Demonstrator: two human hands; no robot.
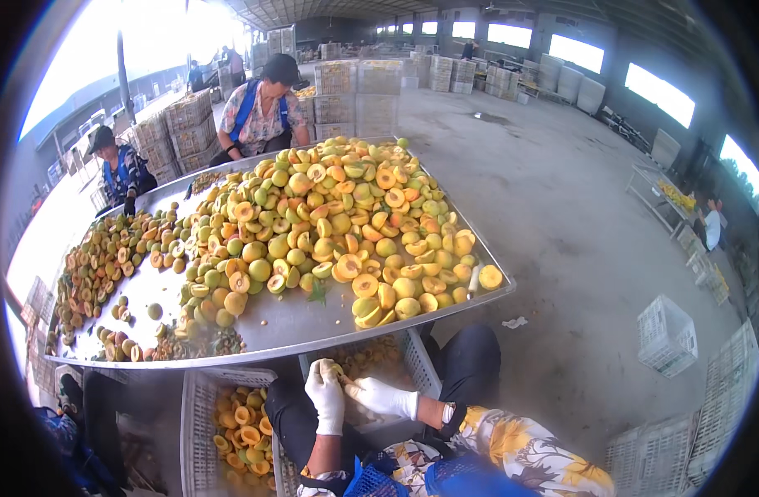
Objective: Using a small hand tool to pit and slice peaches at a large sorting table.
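My left hand (325, 397), in a white knit glove, holds a yellow-green fruit half (336, 369) between its fingers. Against that fruit, my right hand (379, 396), gloved alike, is closed on something small that its fingers mostly hide; what it is cannot be told. Both hands are over a white plastic crate (422, 363) with small pale-brown pieces inside. Left of my leg, another crate (196, 428) contains pitted fruit halves (250, 435). Beyond my hands, a metal table (305, 322) bears a large heap of halved peaches or similar stone fruit (317, 217).
Two people (264, 112) (121, 164) work across the table's far side. The table's raised metal rim (354, 340) runs just beyond my hands. A white-handled tool (474, 279) lies by its right corner. A crate (667, 335) stands on the floor at right; stacked crates (190, 124) rise behind.
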